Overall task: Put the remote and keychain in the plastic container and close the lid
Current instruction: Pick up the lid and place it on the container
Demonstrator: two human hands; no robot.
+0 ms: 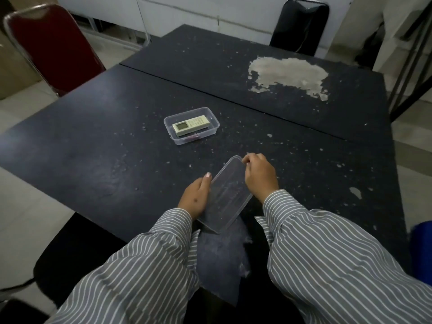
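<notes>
Your left hand (196, 197) and right hand (259, 175) pinch the clear lid (225, 195) by its edges at lower centre; bare, flaking table (93, 127) surrounds the open container (211, 114) holding the remote (190, 125).

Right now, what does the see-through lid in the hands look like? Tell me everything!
The lid is a thin, clear plastic rectangle with rounded corners and a raised rim. It is off the container, tilted, near the table's front edge. The left hand holds its left side, and the right hand pinches its far right corner. The dark table shows through it.
</notes>
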